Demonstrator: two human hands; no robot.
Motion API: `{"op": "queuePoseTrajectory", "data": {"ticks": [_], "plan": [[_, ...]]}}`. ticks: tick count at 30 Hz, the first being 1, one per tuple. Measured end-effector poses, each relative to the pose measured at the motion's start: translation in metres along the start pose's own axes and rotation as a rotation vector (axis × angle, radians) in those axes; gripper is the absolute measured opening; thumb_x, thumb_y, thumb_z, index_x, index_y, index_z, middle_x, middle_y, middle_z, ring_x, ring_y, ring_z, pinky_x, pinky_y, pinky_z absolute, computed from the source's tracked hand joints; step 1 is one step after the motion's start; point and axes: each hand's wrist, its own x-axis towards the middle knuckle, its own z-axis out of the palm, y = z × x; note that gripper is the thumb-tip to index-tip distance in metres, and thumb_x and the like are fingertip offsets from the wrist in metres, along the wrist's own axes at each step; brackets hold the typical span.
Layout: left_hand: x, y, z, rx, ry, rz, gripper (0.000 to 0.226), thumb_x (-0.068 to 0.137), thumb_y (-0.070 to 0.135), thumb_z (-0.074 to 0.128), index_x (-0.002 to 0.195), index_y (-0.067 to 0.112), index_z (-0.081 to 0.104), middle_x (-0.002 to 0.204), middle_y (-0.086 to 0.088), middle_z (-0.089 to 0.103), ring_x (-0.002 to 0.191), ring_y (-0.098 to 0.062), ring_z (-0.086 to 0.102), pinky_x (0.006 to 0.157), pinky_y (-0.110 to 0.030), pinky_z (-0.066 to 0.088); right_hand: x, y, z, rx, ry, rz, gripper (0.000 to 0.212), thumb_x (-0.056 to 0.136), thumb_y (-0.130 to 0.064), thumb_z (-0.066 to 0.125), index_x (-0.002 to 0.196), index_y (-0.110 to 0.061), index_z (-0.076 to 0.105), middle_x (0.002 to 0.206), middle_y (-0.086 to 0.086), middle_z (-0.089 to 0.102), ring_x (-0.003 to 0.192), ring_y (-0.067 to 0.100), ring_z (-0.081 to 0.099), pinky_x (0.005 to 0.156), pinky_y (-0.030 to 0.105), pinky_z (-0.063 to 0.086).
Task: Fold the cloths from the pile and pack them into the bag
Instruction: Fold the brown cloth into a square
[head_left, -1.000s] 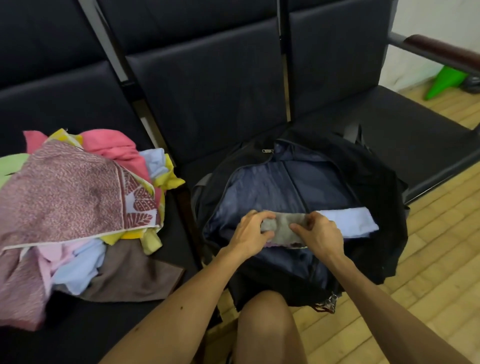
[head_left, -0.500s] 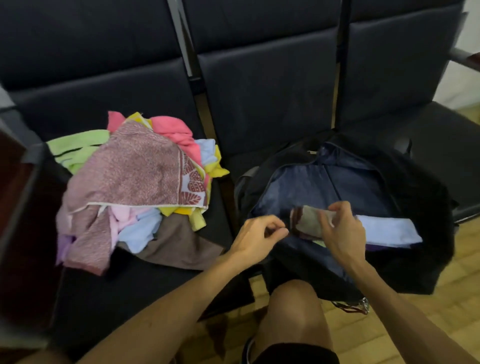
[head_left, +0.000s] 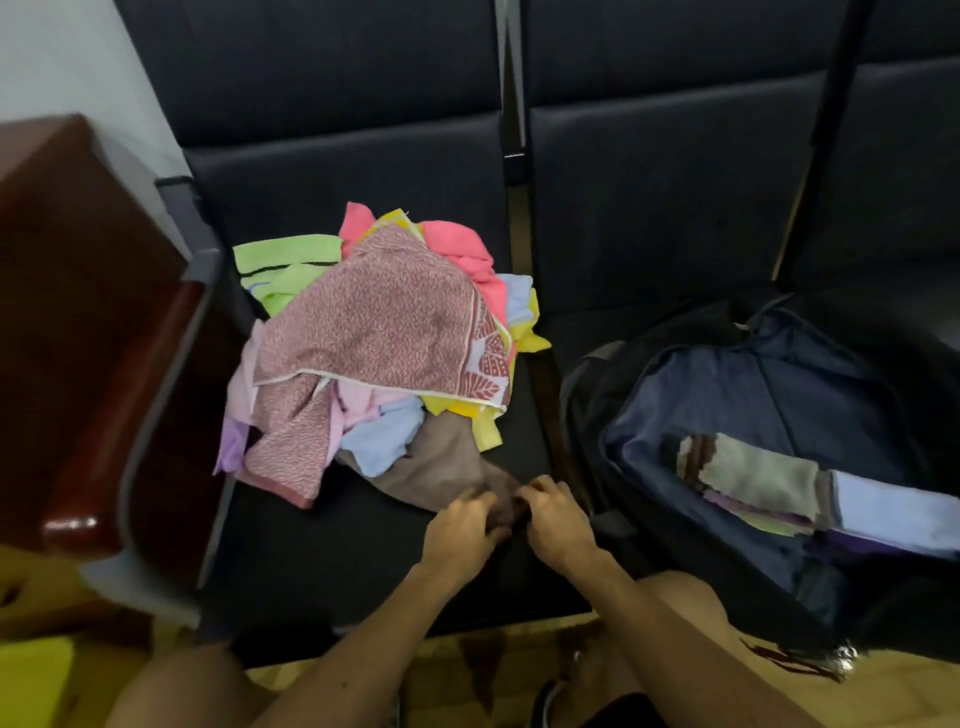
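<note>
A row of dark upholstered seats (head_left: 363, 545) runs across the view, their tall padded backrests (head_left: 337, 104) joined by metal uprights, with a pale wall (head_left: 57, 57) showing at the upper left and a glossy reddish-brown wooden armrest (head_left: 93, 364) on a grey metal frame closing off the left end. Below the seat edge lies a light wooden floor (head_left: 883, 691), and a yellow object (head_left: 31, 675), too blurred to name, sits at the lower left. On the left seat rests the pile of cloths (head_left: 374, 353): a pink patterned cloth (head_left: 379, 327) spread on top, with green, coral, yellow, light blue and lilac pieces bunched under and around it. A brown cloth (head_left: 447, 462) sticks out from the near side of the pile. The left hand (head_left: 460, 525) and the right hand (head_left: 558, 517) meet at its near corner, fingers curled and pinching the fabric. On the next seat to the right stands the open black bag (head_left: 613, 415) with blue lining; inside lie a folded grey-beige cloth (head_left: 758, 475) and, just beside it, a folded light blue cloth (head_left: 893, 512), stacked over other folded pieces.
</note>
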Motion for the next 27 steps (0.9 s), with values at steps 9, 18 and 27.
{"op": "queuePoseTrajectory", "data": {"ticks": [9,18,27], "plan": [[0.000,-0.006,0.015,0.009,0.030,0.032,0.024,0.099,0.029,0.052,0.114,0.026,0.070,0.124,0.000,0.060,0.109,-0.022,0.059,0.088,-0.037,0.050,-0.002,-0.004,0.011,-0.109,0.050,-0.015,0.028,0.097,-0.016,0.049,0.123,-0.017,0.058,0.127,0.004,0.055,0.118,0.027,0.050,0.104,0.035,0.039],[-0.022,-0.002,-0.041,-0.088,0.058,0.115,0.015,0.094,0.025,0.064,0.102,0.018,0.075,0.112,-0.004,0.065,0.105,-0.022,0.060,0.092,-0.038,0.048,-0.023,-0.035,-0.012,0.041,0.065,-0.034,0.043,0.090,-0.036,0.063,0.127,-0.017,0.054,0.124,0.007,0.055,0.117,0.028,0.050,0.097,0.036,0.040],[-0.068,0.009,-0.138,-0.326,0.284,0.179,0.011,0.091,0.019,0.067,0.080,0.019,0.067,0.076,0.001,0.065,0.078,-0.020,0.065,0.076,-0.036,0.051,-0.049,-0.089,-0.095,0.264,0.428,-0.217,0.022,0.098,-0.018,0.056,0.111,-0.019,0.072,0.107,0.000,0.066,0.100,0.018,0.061,0.086,0.030,0.045]]}}
